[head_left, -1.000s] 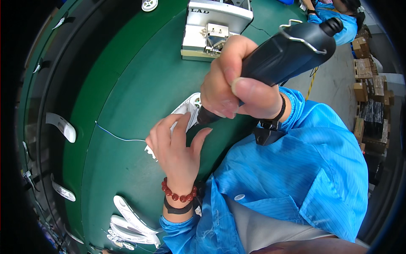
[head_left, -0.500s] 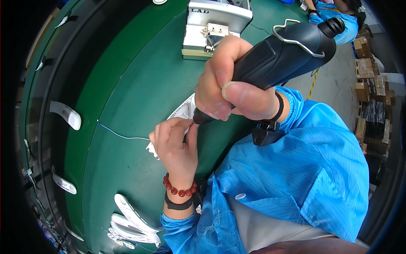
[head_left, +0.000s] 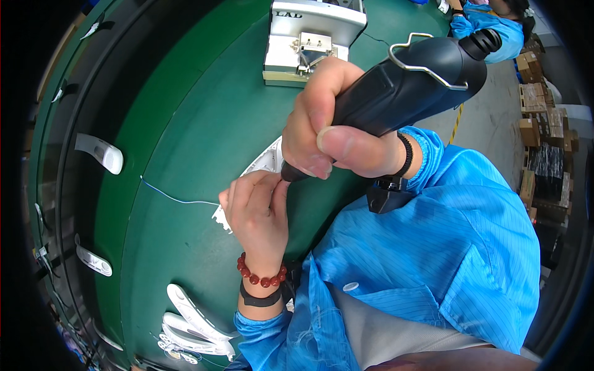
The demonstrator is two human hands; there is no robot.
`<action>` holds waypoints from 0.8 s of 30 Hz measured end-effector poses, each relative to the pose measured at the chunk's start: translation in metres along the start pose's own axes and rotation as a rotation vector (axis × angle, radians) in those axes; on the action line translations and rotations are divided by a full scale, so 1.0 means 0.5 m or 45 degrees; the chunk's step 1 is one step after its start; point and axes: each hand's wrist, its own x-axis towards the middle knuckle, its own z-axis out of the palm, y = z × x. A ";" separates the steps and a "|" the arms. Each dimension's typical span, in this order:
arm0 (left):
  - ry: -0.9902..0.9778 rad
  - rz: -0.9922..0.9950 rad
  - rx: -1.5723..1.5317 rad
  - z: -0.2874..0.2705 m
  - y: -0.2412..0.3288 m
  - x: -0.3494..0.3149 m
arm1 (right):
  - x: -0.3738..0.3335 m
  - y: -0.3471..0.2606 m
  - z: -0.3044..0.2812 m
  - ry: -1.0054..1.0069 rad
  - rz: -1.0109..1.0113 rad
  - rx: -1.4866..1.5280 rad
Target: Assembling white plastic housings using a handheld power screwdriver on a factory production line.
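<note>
My right hand is wrapped round a dark electric screwdriver with a wire hanging loop at its back end. The tool slants down to the left, its nose at the fingertips of my left hand. Those fingers are closed over a white curved plastic shell, whose ribbed inside shows above them and whose notched end sticks out below. The screwdriver's tip and any screw there are hidden by the fingers. A thin blue-white wire runs leftward from beside my left hand across the green table.
A silver boxy machine, apparently a screw feeder, stands beyond my hands. White shells lie stacked near left. More white pieces sit along a dark conveyor belt. Another person in blue is far right, near stacked cartons.
The screwdriver and my right hand have shifted slightly left and down. My left hand stays almost where it was. One white piece on the belt has moved a little up and right.
</note>
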 end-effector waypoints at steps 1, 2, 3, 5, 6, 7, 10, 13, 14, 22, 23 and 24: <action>-0.027 -0.006 -0.002 -0.003 -0.002 -0.002 | -0.001 0.001 0.001 0.000 0.018 -0.012; -0.029 -0.006 -0.002 -0.005 -0.002 -0.002 | -0.001 0.000 0.001 0.002 0.018 -0.012; -0.014 0.032 0.092 -0.008 0.000 -0.001 | -0.001 -0.002 -0.002 -0.061 0.047 -0.135; 0.000 0.066 0.187 -0.009 0.002 0.001 | -0.002 -0.006 -0.010 -0.123 0.078 -0.256; -0.012 0.053 0.314 -0.007 0.003 0.004 | -0.005 -0.005 -0.017 -0.141 0.085 -0.378; -0.024 0.039 0.441 -0.006 0.002 0.005 | -0.007 -0.005 -0.024 -0.159 0.093 -0.500; -0.115 0.001 0.399 -0.001 -0.013 -0.005 | -0.019 -0.002 -0.046 -0.169 0.083 -0.708; -0.106 -0.036 0.412 -0.006 -0.011 0.001 | -0.026 0.011 -0.046 -0.118 0.139 -0.649; -0.115 -0.051 0.413 -0.002 -0.025 -0.016 | -0.027 0.020 -0.046 -0.116 0.153 -0.639; -0.114 -0.021 0.416 -0.006 -0.036 -0.017 | -0.035 0.033 -0.047 -0.064 0.214 -0.664; -0.107 -0.039 0.425 -0.012 -0.034 -0.021 | -0.032 0.037 -0.043 -0.079 0.223 -0.652; -0.108 -0.043 0.428 -0.011 -0.034 -0.020 | -0.031 0.038 -0.045 -0.065 0.232 -0.645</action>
